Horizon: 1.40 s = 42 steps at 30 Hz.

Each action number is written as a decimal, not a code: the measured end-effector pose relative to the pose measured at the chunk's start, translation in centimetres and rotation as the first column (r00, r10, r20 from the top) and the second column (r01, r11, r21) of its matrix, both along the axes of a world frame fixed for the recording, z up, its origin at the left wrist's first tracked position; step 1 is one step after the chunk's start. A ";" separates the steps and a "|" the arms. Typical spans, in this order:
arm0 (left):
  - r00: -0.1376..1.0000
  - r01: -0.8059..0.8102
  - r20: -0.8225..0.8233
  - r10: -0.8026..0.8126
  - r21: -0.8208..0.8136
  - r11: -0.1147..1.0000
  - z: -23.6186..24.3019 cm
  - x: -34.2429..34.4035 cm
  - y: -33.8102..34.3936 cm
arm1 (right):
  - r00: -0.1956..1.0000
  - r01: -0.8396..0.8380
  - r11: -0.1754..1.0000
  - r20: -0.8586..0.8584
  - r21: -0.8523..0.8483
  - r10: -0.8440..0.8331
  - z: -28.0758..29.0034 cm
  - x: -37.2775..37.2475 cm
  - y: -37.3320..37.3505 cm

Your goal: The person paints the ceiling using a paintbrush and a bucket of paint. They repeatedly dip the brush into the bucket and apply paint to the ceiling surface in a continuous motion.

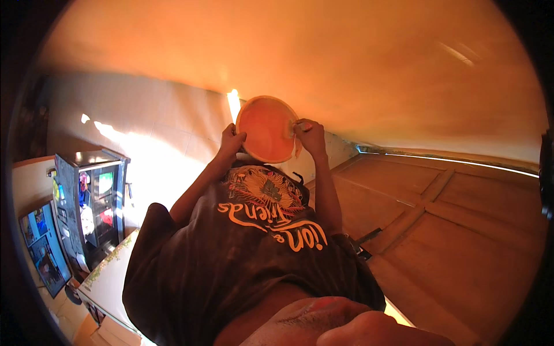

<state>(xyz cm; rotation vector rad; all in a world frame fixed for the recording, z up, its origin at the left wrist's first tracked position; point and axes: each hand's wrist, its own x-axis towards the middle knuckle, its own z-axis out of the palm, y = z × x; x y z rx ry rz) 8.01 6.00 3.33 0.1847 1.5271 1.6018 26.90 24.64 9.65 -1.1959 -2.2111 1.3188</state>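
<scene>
A round, shallow-looking orange container (pixel 264 128), perhaps a bucket, is held up in front of my dark printed shirt (pixel 254 254). My left hand (pixel 231 138) grips its left rim with curled fingers. My right hand (pixel 309 134) is closed at the right rim, with a small pale object at the fingers and a thin strip hanging below them; what these are is unclear. The inside of the container looks smooth and orange.
An orange wall (pixel 375 69) fills the top. A panelled wooden door (pixel 473 248) is at right. At left are a dark cabinet (pixel 98 158) with items inside, a screen (pixel 45 248), a white-topped surface (pixel 109 277) and sunlit tiles (pixel 161 150).
</scene>
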 end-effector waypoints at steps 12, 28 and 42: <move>0.991 -0.121 0.051 0.125 -0.077 0.990 3.0 1.4 -2.8 | 0.978 -0.021 0.980 -0.206 -0.196 -0.020 0.8 1.3 -0.1; 0.998 -0.057 0.013 0.058 -0.047 0.997 1.0 1.5 -5.3 | 0.984 -0.005 0.943 -0.172 -0.332 -0.055 -6.7 3.1 -0.7; 0.996 0.078 0.048 -0.073 -0.104 0.992 0.8 0.3 -3.4 | 0.834 0.240 0.871 -0.367 -0.429 -0.411 -10.3 6.7 -4.7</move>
